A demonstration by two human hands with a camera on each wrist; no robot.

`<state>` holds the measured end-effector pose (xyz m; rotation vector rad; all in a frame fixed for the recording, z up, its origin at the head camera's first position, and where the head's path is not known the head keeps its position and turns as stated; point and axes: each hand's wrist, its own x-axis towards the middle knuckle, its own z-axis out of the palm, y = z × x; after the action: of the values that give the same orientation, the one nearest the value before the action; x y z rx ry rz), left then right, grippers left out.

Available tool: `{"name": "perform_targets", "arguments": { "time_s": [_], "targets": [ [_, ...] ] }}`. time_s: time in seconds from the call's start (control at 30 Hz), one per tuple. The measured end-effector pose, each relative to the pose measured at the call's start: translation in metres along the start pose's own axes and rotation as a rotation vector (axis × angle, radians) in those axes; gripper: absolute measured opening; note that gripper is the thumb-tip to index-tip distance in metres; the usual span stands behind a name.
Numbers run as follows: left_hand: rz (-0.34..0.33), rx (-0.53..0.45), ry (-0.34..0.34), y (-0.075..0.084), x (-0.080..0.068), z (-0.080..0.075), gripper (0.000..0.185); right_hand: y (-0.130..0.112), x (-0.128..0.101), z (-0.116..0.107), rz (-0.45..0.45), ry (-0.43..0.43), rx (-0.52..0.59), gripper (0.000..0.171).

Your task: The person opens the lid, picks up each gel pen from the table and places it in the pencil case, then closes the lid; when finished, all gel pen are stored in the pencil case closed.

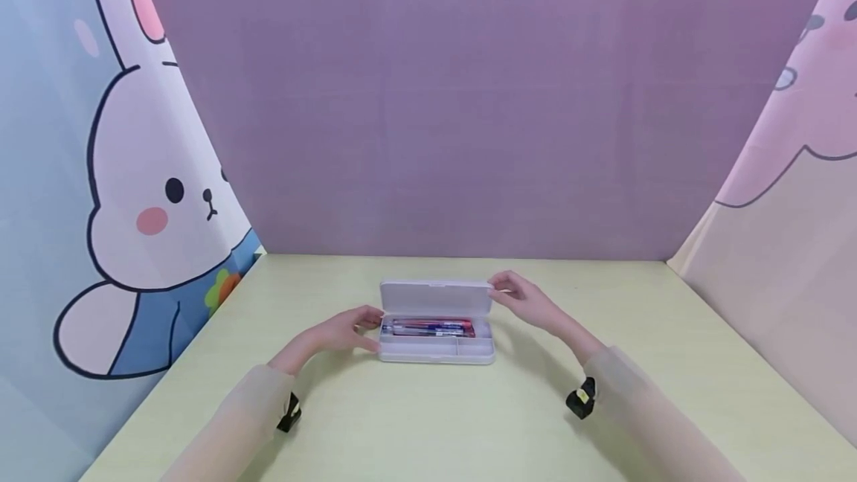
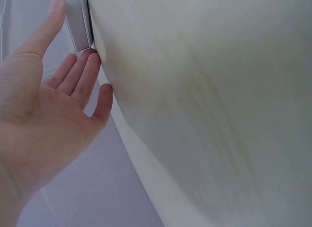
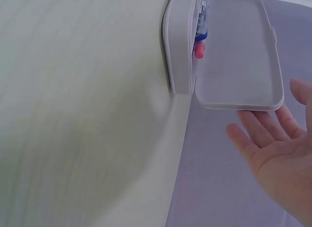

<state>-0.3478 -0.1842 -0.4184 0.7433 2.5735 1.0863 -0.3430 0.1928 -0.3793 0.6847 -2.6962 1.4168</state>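
We have the pencil case [image 1: 437, 348] on the counter [image 1: 428, 422] with its lid [image 1: 435, 296] upright and pens [image 1: 428, 328] inside, our left hand [image 1: 348, 332] steadying its end and right hand [image 1: 525, 297] at the lid's edge, fingers relaxed, gripping nothing, so closing seems left.

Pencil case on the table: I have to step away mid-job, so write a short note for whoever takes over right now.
Left hand: open, fingers touching the left end of the white plastic pencil case.
Right hand: open, fingers straight, at the right edge of the raised lid; no grip.
Case sits mid-way across the pale green table, lid standing upright, red and blue pens lying inside.
Done: lid is up.
Left: by the look of it, either taking pens out or closing it; I cannot tell which.
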Motion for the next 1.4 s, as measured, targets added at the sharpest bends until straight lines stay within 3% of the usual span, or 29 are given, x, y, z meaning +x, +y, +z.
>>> {"name": "perform_targets", "arguments": {
  "time_s": [0.3, 0.53, 0.7, 0.83, 1.2, 1.4],
  "targets": [
    [0.015, -0.009, -0.01, -0.002, 0.0, 0.001, 0.089, 0.004, -0.01, 0.002, 0.035, -0.076, -0.022, 0.04],
    [0.062, 0.004, -0.046, 0.002, 0.002, 0.004, 0.087, 0.012, -0.014, 0.01, 0.036, -0.186, -0.02, 0.029],
    [0.004, -0.017, -0.105, 0.007, 0.001, 0.006, 0.091, 0.018, -0.019, 0.011, -0.008, -0.265, -0.059, 0.037],
    [-0.038, 0.009, -0.123, 0.011, 0.002, 0.007, 0.083, 0.019, -0.02, 0.011, -0.043, -0.307, -0.086, 0.049],
    [-0.065, 0.079, -0.095, 0.019, 0.008, 0.008, 0.082, 0.021, -0.021, 0.007, -0.021, -0.258, -0.21, 0.065],
    [-0.047, 0.08, -0.097, 0.02, 0.014, 0.013, 0.085, 0.024, -0.022, 0.005, 0.026, -0.228, -0.245, 0.074]
  ]
}}
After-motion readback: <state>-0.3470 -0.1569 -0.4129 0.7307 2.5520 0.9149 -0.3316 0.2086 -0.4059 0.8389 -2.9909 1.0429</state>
